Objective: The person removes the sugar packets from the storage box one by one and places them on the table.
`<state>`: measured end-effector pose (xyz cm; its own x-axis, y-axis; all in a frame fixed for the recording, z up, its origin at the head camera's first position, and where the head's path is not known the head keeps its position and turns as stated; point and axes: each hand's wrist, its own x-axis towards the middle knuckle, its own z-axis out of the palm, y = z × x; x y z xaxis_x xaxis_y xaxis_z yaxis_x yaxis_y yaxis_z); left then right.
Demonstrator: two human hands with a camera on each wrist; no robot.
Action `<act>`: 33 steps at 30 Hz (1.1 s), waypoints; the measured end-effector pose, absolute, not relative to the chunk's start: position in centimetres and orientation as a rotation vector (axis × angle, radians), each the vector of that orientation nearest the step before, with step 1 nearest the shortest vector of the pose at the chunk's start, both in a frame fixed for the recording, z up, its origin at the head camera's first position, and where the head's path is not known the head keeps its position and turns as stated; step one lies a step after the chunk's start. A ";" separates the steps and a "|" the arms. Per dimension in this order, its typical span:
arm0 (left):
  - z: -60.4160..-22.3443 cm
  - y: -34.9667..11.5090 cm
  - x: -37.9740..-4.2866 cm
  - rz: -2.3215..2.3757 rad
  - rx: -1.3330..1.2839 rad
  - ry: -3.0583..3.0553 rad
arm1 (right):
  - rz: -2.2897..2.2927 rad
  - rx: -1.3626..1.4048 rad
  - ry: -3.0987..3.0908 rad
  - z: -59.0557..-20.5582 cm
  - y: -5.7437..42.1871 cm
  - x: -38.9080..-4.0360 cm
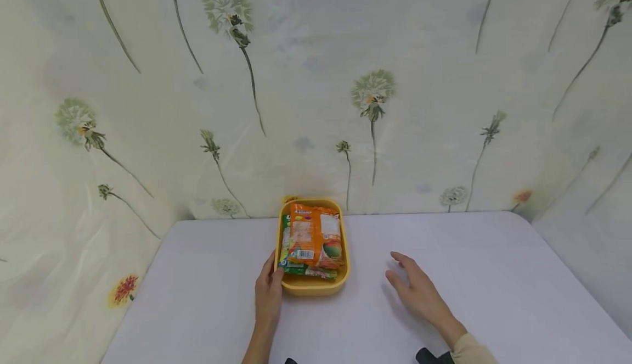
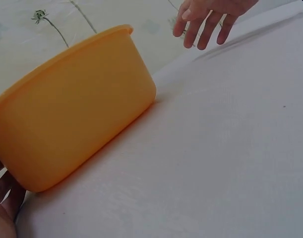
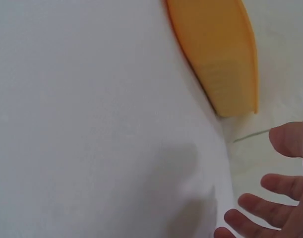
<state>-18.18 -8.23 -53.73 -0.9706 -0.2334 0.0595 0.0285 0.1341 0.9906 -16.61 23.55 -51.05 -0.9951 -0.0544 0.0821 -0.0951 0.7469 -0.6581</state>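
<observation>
A yellow plastic basin (image 1: 316,289) stands on the table near its back edge. Inside it lie an orange snack packet (image 1: 306,232) with a mango picture and, partly hidden beneath, a green packet (image 1: 316,272). My left hand (image 1: 269,292) holds the basin's left side, its thumb by the rim and its fingers along the outer wall. In the left wrist view some of those fingers (image 2: 11,196) show at the basin's lower corner. My right hand (image 1: 419,292) hovers to the right, apart from the basin, with fingers spread and nothing in them.
A white cloth covers the table (image 1: 207,298). Behind it and at both sides hangs a pale curtain (image 1: 306,78) printed with dandelions. Black straps or devices (image 1: 434,356) show near the wrists at the bottom of the head view.
</observation>
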 end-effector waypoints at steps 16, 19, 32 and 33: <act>-54.2 -8.7 -18.1 -2.034 0.176 -2.177 | 1.234 0.254 -2.793 -50.9 21.1 -17.6; -54.3 -8.9 -18.0 -2.021 0.176 -2.183 | 1.245 0.268 -2.791 -51.0 20.5 -17.7; -54.3 -8.6 -18.0 -2.016 0.181 -2.175 | 1.355 0.375 -2.754 -49.6 18.9 -17.7; -54.3 -8.5 -18.1 -2.014 0.178 -2.177 | 1.360 0.386 -2.755 -49.4 18.8 -17.7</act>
<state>-18.11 -8.54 -54.30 -0.9784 -0.2023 0.0435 0.0276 0.0806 0.9964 -17.66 18.81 -49.41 -0.9678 -0.2020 0.1501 -0.2420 0.5834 -0.7753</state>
